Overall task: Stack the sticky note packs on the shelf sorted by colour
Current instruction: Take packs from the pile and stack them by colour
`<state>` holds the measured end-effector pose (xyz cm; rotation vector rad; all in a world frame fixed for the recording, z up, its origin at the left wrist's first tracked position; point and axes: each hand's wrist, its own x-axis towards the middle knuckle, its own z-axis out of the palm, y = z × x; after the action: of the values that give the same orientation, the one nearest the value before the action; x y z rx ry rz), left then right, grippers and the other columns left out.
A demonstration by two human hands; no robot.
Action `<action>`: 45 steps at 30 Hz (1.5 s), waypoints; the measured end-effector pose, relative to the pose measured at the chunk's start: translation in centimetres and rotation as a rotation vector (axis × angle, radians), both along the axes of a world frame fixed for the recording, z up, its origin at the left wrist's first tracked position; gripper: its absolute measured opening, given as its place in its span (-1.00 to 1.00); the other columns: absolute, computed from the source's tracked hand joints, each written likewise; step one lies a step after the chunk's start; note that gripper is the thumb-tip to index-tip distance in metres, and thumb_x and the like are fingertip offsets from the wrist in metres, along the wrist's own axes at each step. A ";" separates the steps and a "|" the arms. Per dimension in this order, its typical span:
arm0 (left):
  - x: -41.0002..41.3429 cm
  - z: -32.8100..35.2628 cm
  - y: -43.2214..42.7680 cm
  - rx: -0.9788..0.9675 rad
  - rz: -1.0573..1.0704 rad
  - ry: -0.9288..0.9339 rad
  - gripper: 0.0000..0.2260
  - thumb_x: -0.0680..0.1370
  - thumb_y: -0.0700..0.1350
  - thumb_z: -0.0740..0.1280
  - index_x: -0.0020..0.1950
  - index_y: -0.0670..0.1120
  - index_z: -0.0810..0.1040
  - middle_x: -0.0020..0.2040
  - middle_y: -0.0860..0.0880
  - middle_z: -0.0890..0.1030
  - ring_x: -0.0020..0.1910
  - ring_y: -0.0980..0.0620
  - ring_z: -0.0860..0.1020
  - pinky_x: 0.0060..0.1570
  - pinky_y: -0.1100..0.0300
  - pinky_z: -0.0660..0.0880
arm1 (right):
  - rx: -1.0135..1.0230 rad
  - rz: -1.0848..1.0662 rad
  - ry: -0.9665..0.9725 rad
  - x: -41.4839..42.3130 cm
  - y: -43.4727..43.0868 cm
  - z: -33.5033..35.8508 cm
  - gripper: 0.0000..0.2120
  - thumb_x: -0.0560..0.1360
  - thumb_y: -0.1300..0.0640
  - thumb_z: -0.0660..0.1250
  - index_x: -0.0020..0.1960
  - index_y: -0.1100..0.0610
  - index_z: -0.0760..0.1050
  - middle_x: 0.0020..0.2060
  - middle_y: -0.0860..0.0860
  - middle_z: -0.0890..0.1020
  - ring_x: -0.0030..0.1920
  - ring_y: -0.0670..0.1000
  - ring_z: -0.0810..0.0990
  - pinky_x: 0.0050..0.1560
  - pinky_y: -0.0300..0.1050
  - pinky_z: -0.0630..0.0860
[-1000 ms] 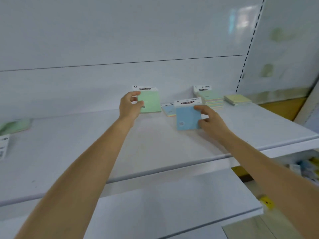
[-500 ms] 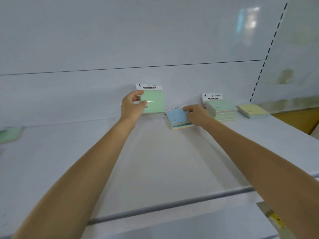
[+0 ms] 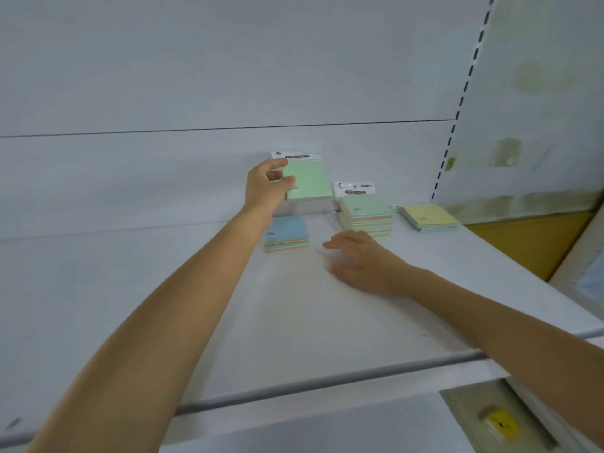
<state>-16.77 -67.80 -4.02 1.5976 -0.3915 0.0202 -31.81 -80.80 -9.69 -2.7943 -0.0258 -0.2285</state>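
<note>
Left hand [image 3: 266, 188] pinched green pack [image 3: 307, 183] upright at the back of the shelf [image 3: 294, 322], right hand [image 3: 356, 256] was open and empty near blue pile [image 3: 287, 232]; best bet was laying the pack flat, edges squared, on green-topped stack [image 3: 367, 214], not on blue
</note>
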 end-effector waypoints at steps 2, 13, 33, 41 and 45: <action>-1.1 0.0 -2.7 0.005 -0.035 0.020 -0.67 0.46 -0.32 0.34 0.22 -0.15 0.51 -0.05 -0.14 0.48 -0.30 0.06 0.48 -0.46 0.41 0.42 | -0.025 0.034 0.029 -1.6 -1.8 -0.3 -0.56 0.51 -0.03 0.25 0.36 0.06 0.35 0.35 0.00 0.38 0.40 0.02 0.25 0.36 -0.31 0.08; -3.6 -1.4 -9.8 0.530 0.003 -0.189 -0.71 0.50 -0.18 0.32 0.22 -0.14 0.52 0.08 -0.15 0.56 0.15 -0.08 0.52 0.16 0.23 0.35 | 0.045 0.097 0.000 -2.0 -3.6 -0.9 -0.55 0.50 -0.09 0.24 0.34 0.04 0.37 0.34 -0.03 0.40 0.38 0.02 0.24 0.44 -0.11 0.18; -5.0 -2.0 -4.6 0.764 0.159 -0.406 -0.66 0.58 0.01 0.15 0.33 -0.02 0.40 0.28 -0.17 0.44 0.28 -0.18 0.40 0.29 -0.05 0.36 | 0.100 0.122 -0.173 -2.2 -3.1 -0.4 -0.56 0.48 -0.03 0.30 0.32 0.08 0.41 0.36 0.04 0.39 0.37 0.07 0.29 0.39 -0.14 0.19; -6.6 0.6 9.0 0.898 0.414 -0.543 -0.74 0.60 -0.13 0.07 0.05 -0.18 0.51 0.14 -0.17 0.52 0.15 -0.17 0.45 0.08 -0.01 0.44 | -0.003 0.285 -0.156 -0.1 7.0 2.1 -0.56 0.50 -0.02 0.27 0.33 0.12 0.39 0.32 0.12 0.41 0.37 0.12 0.32 0.39 -0.07 0.20; -7.8 0.5 19.2 1.020 0.478 -0.544 -0.71 0.60 -0.10 0.07 0.05 -0.18 0.54 0.15 -0.14 0.54 0.14 -0.16 0.47 0.09 -0.03 0.45 | -0.017 0.392 -0.107 1.1 16.1 1.9 -0.56 0.51 -0.03 0.25 0.34 0.10 0.36 0.34 0.09 0.38 0.39 0.10 0.29 0.42 -0.04 0.21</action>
<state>-24.59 -48.56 -3.52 2.6734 -0.4540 0.7334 -30.68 -64.71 -7.78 -2.7185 -0.5949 -0.2787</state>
